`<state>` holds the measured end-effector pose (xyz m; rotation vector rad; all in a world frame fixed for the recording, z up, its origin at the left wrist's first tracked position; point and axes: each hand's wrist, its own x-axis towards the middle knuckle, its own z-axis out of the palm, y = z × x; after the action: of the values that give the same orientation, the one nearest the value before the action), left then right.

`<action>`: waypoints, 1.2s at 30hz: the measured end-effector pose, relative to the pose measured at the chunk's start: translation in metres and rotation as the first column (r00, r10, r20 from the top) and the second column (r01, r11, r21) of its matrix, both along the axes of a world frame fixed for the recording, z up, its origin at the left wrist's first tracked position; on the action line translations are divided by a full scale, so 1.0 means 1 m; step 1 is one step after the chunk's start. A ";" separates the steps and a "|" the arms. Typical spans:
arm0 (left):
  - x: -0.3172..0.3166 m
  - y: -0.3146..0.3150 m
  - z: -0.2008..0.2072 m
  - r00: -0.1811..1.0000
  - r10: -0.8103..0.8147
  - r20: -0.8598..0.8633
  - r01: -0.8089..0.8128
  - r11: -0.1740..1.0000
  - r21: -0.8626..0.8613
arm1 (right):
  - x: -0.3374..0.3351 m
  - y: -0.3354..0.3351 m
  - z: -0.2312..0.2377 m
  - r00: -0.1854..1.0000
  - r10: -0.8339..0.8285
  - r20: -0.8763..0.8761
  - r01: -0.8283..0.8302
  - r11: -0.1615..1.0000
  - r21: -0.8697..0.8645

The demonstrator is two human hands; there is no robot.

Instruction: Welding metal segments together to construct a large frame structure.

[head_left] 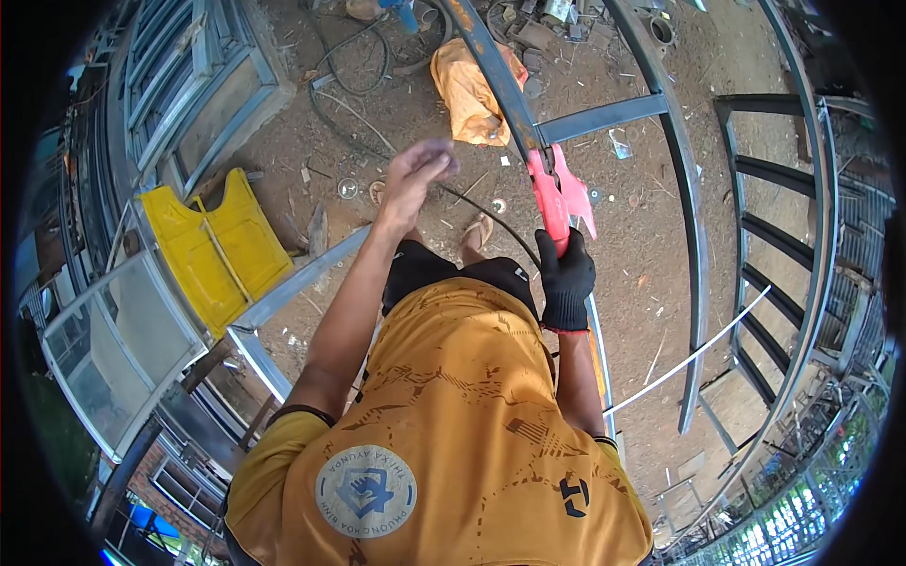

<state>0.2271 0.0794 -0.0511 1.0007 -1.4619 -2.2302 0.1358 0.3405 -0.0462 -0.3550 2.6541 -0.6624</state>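
Note:
My right hand (566, 274), in a black knitted glove, is closed around the handle of a red welding clamp (550, 196). The clamp's jaw end meets the lower end of a dark steel bar (505, 85); whether it bites on the bar I cannot tell. A black cable (491, 215) runs across the ground toward the gloved hand. My left hand (422, 179) is bare and raised left of the clamp, apart from the bar. Its fingertips are smeared by motion, and nothing shows clearly in them.
A steel crosspiece (604, 118) joins the bar to a long curved-looking rail (684, 208). Farther right stands a ladder-like steel frame (776, 236). Left are a yellow panel (217, 245) and a glazed frame (123, 340). An orange bag (472, 94) and scraps lie on dirt ground.

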 end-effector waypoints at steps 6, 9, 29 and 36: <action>-0.068 -0.014 0.075 0.916 -0.119 -0.382 0.064 0.986 -0.155 | -0.004 -0.006 0.004 0.999 -0.011 0.033 0.011 1.000 0.002; -0.080 -0.010 0.096 0.879 -0.100 -0.467 0.055 0.993 -0.109 | -0.004 -0.006 0.002 0.999 -0.026 0.034 0.026 1.000 0.012; -0.092 0.019 0.099 0.862 -0.162 -0.480 0.134 0.987 -0.092 | -0.007 -0.003 -0.005 1.000 -0.023 0.020 0.022 1.000 0.021; -0.096 0.028 0.099 0.864 -0.173 -0.473 0.144 0.985 -0.097 | -0.007 -0.004 -0.007 1.000 -0.024 0.007 0.024 1.000 0.019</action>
<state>0.1311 0.1069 0.0482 0.2717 -1.4016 -2.3060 0.1288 0.3363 -0.0536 -0.3151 2.6598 -0.6441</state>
